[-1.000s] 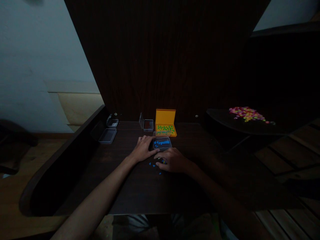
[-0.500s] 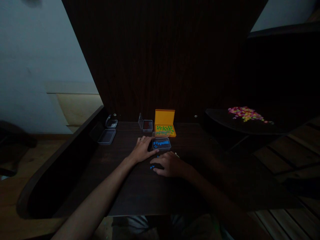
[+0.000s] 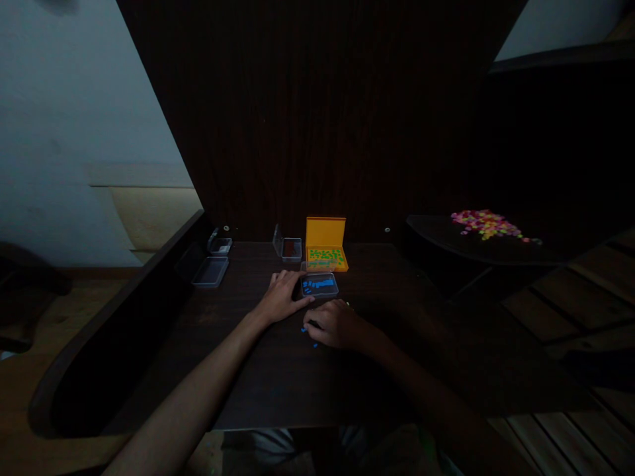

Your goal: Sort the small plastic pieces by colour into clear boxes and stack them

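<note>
Left hand point(image 3: 286, 297) splayed, fingers apart, along the left of the clear box point(image 3: 330, 291)! Right hand point(image 3: 335, 324) curls just this side of it, fingertips at a loose blue piece point(image 3: 303, 330); gripped or not, can't tell.

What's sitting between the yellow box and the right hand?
In the head view, an open clear box holding blue pieces lies between the yellow box and right hand.
</note>
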`<control>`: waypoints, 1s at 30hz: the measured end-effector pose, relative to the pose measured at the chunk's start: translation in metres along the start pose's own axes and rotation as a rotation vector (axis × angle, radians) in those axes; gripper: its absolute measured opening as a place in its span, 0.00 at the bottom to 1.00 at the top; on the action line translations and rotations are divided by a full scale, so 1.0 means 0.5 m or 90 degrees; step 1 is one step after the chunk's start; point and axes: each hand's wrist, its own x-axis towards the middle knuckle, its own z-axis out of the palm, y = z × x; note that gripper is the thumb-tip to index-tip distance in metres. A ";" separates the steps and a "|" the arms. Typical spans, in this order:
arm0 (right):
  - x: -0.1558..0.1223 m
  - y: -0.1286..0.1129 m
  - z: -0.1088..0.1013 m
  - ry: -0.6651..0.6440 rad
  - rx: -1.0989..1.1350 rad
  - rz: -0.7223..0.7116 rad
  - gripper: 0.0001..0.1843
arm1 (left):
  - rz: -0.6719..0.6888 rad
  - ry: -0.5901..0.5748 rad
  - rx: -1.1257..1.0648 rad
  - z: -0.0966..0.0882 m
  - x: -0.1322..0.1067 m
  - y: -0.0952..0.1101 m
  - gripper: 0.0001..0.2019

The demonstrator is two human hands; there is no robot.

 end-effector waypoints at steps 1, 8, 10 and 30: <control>-0.002 0.003 0.000 -0.004 -0.002 0.006 0.08 | 0.000 0.000 0.000 0.000 0.000 0.000 0.27; -0.010 0.003 0.008 -0.022 -0.027 0.025 0.12 | -0.005 0.001 0.006 0.003 -0.001 -0.001 0.27; -0.012 0.005 0.003 -0.013 -0.014 0.031 0.13 | -0.005 0.003 0.007 0.003 -0.002 -0.001 0.27; -0.010 0.007 -0.001 -0.037 -0.010 0.034 0.08 | -0.003 0.000 0.008 -0.001 0.001 0.003 0.26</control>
